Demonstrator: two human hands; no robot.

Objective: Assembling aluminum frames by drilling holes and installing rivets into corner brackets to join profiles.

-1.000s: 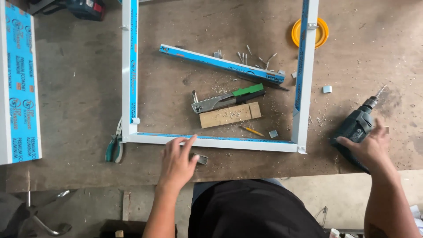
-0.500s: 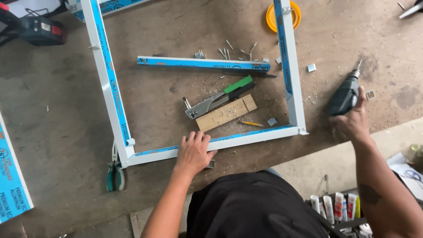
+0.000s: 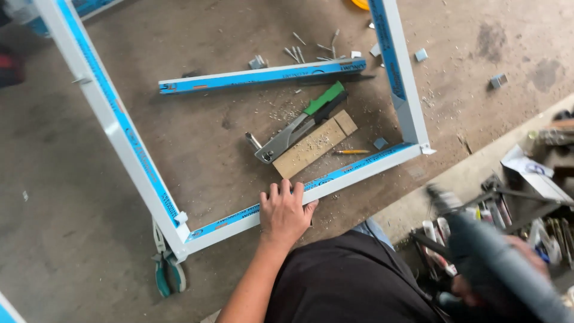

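My left hand (image 3: 285, 212) lies flat, fingers spread, on the near rail of a white aluminium frame (image 3: 128, 140) with blue protective film, lying on the brown workbench. My right hand (image 3: 526, 263) grips a dark grey power drill (image 3: 490, 254), blurred, held off the bench's edge at lower right with the chuck pointing up-left. Inside the frame lie a loose blue-filmed bar (image 3: 263, 76), a rivet tool with a green handle (image 3: 297, 124), a wooden block (image 3: 315, 143), a pencil (image 3: 351, 152) and several screws (image 3: 311, 51).
Teal-handled snips (image 3: 166, 269) stick out under the frame's near left corner. Small metal brackets (image 3: 497, 80) lie to the right of the frame. Below the bench edge, lower right, a tray of assorted tools and tubes (image 3: 508, 209) stands on the floor. A yellow ring (image 3: 362, 3) sits at top.
My right hand lifted the drill off the bench and swung it down to the lower right, off the edge. The view turned right. My left hand stayed on the frame rail.
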